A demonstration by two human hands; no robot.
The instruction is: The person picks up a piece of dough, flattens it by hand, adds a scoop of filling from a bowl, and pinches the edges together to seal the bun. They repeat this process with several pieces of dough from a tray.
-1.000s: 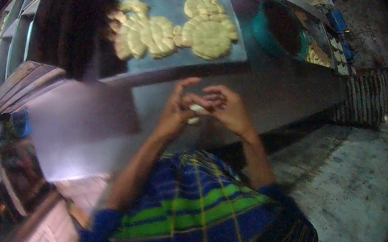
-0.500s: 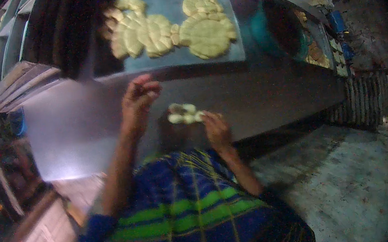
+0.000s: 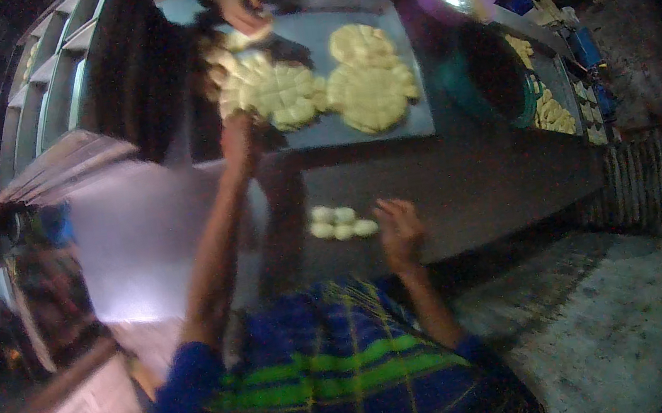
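The person's left hand (image 3: 238,135) is reaching far up to the near edge of the metal tray (image 3: 354,124), right by the clustered rounds of pale dough (image 3: 275,97); blur is hiding whether it is gripping anything. The right hand (image 3: 399,229) is resting loosely open on the dark counter (image 3: 478,179), fingertips just beside a small row of dough balls (image 3: 342,223). Another person's hand (image 3: 240,8) is working at the tray's far side.

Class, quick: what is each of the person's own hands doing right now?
Left hand: stretched toward the dough pieces on the tray; blurred, grip cannot be told.
Right hand: open, fingers spread beside the small dough balls, holding nothing.
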